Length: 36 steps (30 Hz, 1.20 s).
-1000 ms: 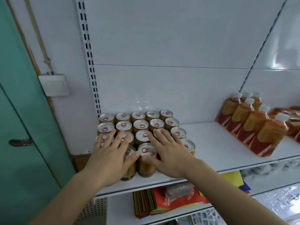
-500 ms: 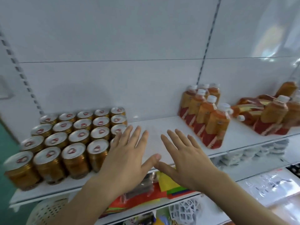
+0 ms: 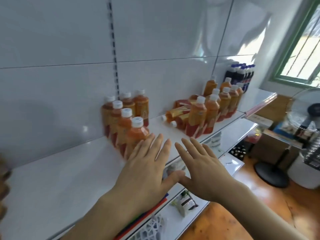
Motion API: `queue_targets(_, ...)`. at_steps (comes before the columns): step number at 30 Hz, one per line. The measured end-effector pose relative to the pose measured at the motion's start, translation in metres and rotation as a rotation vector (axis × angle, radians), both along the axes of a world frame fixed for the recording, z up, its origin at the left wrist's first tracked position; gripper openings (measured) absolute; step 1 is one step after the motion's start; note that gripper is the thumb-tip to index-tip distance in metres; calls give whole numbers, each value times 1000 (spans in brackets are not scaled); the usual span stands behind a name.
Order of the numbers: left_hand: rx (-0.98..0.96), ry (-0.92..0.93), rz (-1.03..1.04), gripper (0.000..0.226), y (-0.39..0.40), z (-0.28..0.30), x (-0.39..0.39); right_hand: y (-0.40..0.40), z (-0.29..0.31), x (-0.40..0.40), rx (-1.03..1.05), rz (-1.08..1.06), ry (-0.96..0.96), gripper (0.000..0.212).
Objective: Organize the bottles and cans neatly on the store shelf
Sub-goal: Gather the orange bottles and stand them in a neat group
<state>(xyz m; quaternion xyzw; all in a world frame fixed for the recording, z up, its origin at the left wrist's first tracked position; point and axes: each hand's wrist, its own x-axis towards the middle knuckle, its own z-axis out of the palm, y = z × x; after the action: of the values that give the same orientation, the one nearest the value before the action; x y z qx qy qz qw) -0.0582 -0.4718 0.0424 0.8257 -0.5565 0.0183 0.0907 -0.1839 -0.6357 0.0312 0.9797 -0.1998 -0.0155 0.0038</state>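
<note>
A white store shelf (image 3: 60,179) runs from lower left to upper right. On it stands a group of orange bottles (image 3: 124,122) with white caps. Further right, a second group of orange bottles (image 3: 213,104) stands upright, with fallen bottles (image 3: 174,112) lying on their sides between the groups. Dark bottles with blue caps (image 3: 240,75) stand at the far end. My left hand (image 3: 147,170) hovers flat with fingers spread, just in front of the nearest orange bottle. Beside it, my right hand (image 3: 200,167) is also flat and holds nothing. The cans sit blurred at the left edge (image 3: 3,184).
A lower shelf (image 3: 232,139) holds small packets and coloured folders (image 3: 147,215). A standing fan (image 3: 304,122) and cardboard boxes (image 3: 271,146) are on the wooden floor at right. A green-framed window (image 3: 301,49) is at the upper right.
The view has swung right along the shelf, from the cans to the orange bottles. Both hands left the can tops and now hover flat near the first bottle group.
</note>
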Motion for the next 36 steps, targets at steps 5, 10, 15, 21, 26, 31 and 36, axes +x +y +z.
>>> queue_targets(5,-7,-13,-49,90,-76,10,8,-68,10,3,-13,-56,6,105)
queue_targets(10,57,-23,10,95,-133,0,26,-123,3,5,-46,-58,-16,99)
queue_targets(15,40,21,107,104,-176,-1,36,-172,18,13,-73,37,-103,100)
queue_targets(21,-128,116,243,89,-233,10,30,-248,34,18,-131,174,-235,85)
queue_targets(26,-301,101,341,77,-288,13,27,-314,47,30,-169,220,-317,77)
queue_targets(31,-313,108,427,73,-316,13,26,-346,48,58,-166,317,-238,83)
queue_targets(36,-303,124,446,80,-317,15,26,-354,36,77,-137,304,-214,103)
